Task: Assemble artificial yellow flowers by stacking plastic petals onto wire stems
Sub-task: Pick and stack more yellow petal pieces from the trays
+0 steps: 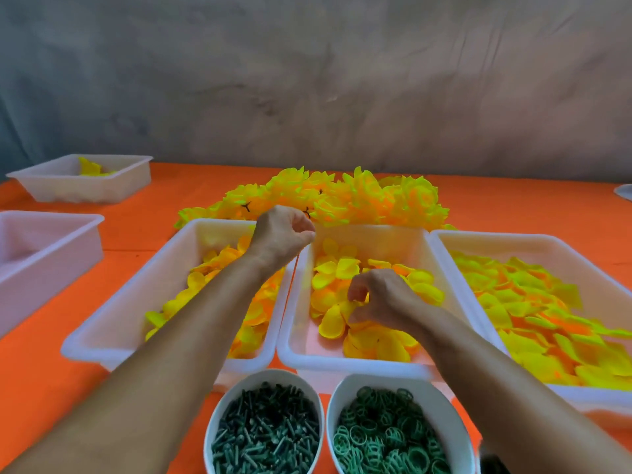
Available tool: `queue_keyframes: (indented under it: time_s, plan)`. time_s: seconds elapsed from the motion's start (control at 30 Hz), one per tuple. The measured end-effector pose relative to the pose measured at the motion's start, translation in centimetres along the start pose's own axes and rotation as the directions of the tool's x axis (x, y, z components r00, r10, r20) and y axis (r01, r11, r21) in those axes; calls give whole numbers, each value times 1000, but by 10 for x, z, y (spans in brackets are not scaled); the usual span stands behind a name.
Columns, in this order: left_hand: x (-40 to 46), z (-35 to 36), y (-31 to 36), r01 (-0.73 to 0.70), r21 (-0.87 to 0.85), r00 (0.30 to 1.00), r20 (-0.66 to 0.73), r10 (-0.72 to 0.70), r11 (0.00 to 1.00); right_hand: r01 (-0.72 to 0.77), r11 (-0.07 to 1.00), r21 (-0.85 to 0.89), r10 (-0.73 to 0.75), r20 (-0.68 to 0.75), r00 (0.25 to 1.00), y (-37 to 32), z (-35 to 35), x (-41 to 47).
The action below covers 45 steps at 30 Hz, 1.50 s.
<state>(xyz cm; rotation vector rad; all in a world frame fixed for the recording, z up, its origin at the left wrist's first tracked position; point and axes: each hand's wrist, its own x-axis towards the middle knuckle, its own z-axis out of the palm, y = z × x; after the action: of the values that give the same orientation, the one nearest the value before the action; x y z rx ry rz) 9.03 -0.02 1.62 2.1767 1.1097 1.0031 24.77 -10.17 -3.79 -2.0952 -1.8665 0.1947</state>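
Both hands are working apart: the left hand (282, 230) is pinching a thin wire stem (293, 271) above the trays, while the right hand (379, 297) is pinching a yellow petal (355, 307) inside the middle tray (342, 362) on the orange worktop (41, 371).

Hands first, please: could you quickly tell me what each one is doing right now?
Left hand: closed, pinching a thin wire stem above the trays.
Right hand: fingers curled, picking at yellow petals in the middle tray.

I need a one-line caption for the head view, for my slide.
Left hand holds a wire; right hand picks a petal from the middle tray.
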Motion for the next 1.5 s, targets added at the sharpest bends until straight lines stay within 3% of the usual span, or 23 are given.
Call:
queue_keyframes:
  time_s: [0.1,0.2,0.27,0.33,0.4,0.43,0.5,0.57,0.63,0.7,0.9,1.0,1.2,1.5]
  plan:
    - [1,24,1,-128,232,978,193,83,964,-37,990,136,34,19,999,4,-2,3]
    - [-2,46,-3,-288,549,918,390,64,785,-73,967,244,87,-48,995,3,-2,5]
    - [-2,55,-6,-344,684,913,403,61,644,-131,941,314,186,-153,971,3,-3,7]
    - [0,59,-4,-350,723,921,383,76,596,-167,909,382,269,-232,935,5,-4,9]
    - [-1,58,-7,-311,655,936,337,103,689,-160,879,449,309,-282,908,7,-6,11]
    - [-1,54,-10,-259,545,951,286,113,798,-145,868,474,317,-307,897,8,-7,11]
    - [-2,44,-16,-116,115,974,206,91,987,-85,845,529,311,-355,882,9,-9,11]
    - [-6,35,-18,-45,-318,967,226,121,947,13,757,654,286,-348,893,8,-13,10]
    - [-8,32,-18,-28,-488,956,243,167,873,100,579,809,219,-272,937,5,-14,8]
    - [-8,34,-16,-3,-547,953,251,168,837,131,453,882,151,-221,964,3,-13,6]
    - [-7,33,-19,-5,-517,966,219,138,856,-7,248,969,130,-26,991,7,-20,9]
    - [-8,35,-20,-5,-505,964,226,138,863,-48,276,960,84,26,996,7,-18,9]
    - [-8,35,-20,-19,-542,969,197,149,840,-24,267,963,220,-36,975,8,-16,10]
    - [-8,34,-20,-44,-543,965,193,176,839,-14,224,975,273,-49,961,8,-16,12]
